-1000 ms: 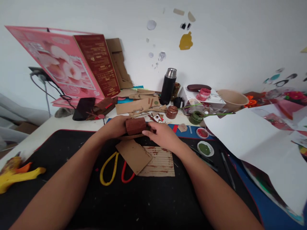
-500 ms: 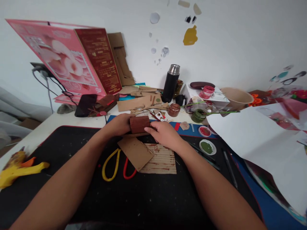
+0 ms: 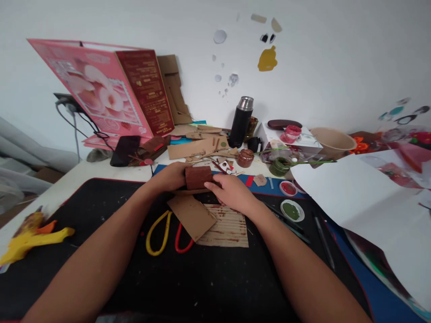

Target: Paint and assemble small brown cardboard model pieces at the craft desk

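A small brown painted cardboard box (image 3: 198,176) sits at the far edge of the black mat (image 3: 101,211). My left hand (image 3: 170,176) grips its left side with the fingers curled round it. My right hand (image 3: 230,193) holds its right side, fingers pressed against the box front. Just in front of my hands lie a plain cardboard piece (image 3: 191,216), a paint-smeared corrugated sheet (image 3: 229,226) and scissors with yellow and red handles (image 3: 164,233).
Paint lids in green (image 3: 292,210) and red (image 3: 288,188) lie right of my hands, with jars (image 3: 244,158) behind. A black flask (image 3: 241,122), a bowl (image 3: 332,141), a pink board (image 3: 94,89), white paper (image 3: 363,197) and a yellow glue gun (image 3: 33,235) surround the mat.
Both hands stay on the brown box with only slight shifts. The camera view has drifted a little.
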Tool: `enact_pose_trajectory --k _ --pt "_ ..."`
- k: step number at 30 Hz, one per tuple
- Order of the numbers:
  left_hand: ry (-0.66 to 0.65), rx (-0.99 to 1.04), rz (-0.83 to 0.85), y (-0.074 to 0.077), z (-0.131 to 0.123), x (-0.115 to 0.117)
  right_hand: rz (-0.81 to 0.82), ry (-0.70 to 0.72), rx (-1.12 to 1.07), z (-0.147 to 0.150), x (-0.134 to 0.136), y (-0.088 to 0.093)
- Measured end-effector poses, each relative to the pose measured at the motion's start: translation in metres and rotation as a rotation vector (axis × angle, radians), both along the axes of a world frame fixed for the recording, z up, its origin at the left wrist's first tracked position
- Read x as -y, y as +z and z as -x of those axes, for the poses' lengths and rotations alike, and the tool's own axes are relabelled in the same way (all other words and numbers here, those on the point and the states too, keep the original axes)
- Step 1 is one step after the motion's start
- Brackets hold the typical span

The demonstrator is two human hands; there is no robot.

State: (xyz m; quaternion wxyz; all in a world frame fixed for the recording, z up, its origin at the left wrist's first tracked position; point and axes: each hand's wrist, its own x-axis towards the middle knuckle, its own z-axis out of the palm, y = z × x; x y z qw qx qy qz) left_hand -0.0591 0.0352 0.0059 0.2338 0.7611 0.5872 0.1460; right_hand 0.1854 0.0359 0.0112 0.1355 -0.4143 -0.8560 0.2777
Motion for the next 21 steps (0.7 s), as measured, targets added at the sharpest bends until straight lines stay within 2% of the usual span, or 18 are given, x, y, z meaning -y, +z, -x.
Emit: enact_pose_trajectory --k 11,21 --pt "0.010 0.022 0.016 0.0025 0.0002 0.0000 -0.076 -0.002 0.036 0.0020 -0.0016 -0.0083" --pt "0.015 0.052 0.016 0.0006 0.0016 -0.0004 -0.009 0.004 0.006 0.0020 0.0008 -0.0033"
